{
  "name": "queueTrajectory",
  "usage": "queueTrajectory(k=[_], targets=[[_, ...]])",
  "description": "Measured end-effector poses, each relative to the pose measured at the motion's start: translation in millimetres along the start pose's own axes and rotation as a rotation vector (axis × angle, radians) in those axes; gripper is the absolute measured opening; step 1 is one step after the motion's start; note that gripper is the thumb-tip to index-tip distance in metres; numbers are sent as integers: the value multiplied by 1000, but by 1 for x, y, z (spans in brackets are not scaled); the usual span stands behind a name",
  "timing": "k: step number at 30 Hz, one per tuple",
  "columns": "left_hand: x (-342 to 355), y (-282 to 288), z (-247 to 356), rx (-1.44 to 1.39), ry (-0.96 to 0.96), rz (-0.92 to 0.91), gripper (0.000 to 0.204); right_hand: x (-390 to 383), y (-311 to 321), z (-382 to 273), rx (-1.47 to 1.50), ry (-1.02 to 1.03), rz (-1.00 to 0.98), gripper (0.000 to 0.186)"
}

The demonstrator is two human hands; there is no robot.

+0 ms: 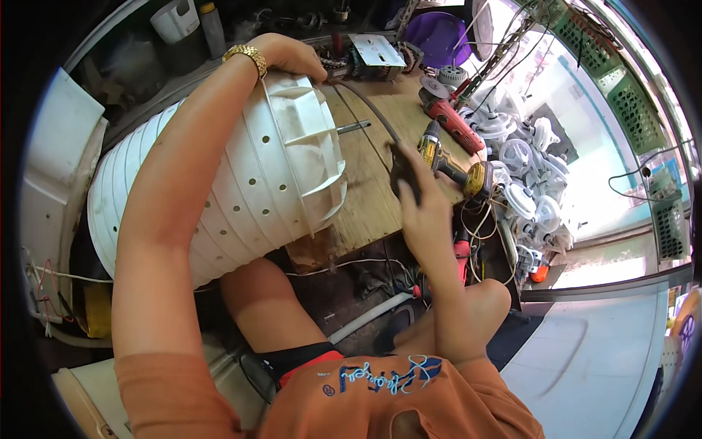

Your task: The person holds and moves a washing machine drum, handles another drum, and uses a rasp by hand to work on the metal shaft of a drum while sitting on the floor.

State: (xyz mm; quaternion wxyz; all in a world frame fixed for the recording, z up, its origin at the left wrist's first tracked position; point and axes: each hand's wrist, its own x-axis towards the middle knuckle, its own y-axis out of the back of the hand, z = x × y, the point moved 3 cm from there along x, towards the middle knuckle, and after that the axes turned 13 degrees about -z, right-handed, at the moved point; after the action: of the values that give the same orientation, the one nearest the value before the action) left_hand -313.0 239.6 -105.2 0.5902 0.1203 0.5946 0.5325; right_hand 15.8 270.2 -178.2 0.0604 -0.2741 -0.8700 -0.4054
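A large white perforated plastic drum (248,175), like a washing-machine spin basket, lies on its side to my left. A metal shaft (355,126) sticks out of its ribbed end. My left forearm passes over the drum, and my left hand (292,56) grips the top of its rim, with some fingertips hidden. My right hand (425,212) is closed round the black handle of what looks like a hacksaw (374,110), its dark frame curving toward the drum's rim. Motion blurs that handle. A yellow-and-black cordless drill (446,162) lies just right of my right hand.
A wooden board (369,197) lies beneath the tools. Beyond the drill is a red angle grinder (455,124). Several pale plastic parts (523,197) are heaped at the right. A purple basin (439,38) stands at the back, near a metal-plated part (376,51). Loose cables (479,219) hang below the drill.
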Motion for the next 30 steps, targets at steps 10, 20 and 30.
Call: queueTrajectory(k=[10,20,30], targets=[[-6,0,9,54,-70,-38,45,19,-13,14,-4,109,35,49],[8,15,7,88,-18,59,42,42,-27,24,26,68,92,52],[-71,26,-140,-84,116,246,68,14,-30,30,199,228,172,56]])
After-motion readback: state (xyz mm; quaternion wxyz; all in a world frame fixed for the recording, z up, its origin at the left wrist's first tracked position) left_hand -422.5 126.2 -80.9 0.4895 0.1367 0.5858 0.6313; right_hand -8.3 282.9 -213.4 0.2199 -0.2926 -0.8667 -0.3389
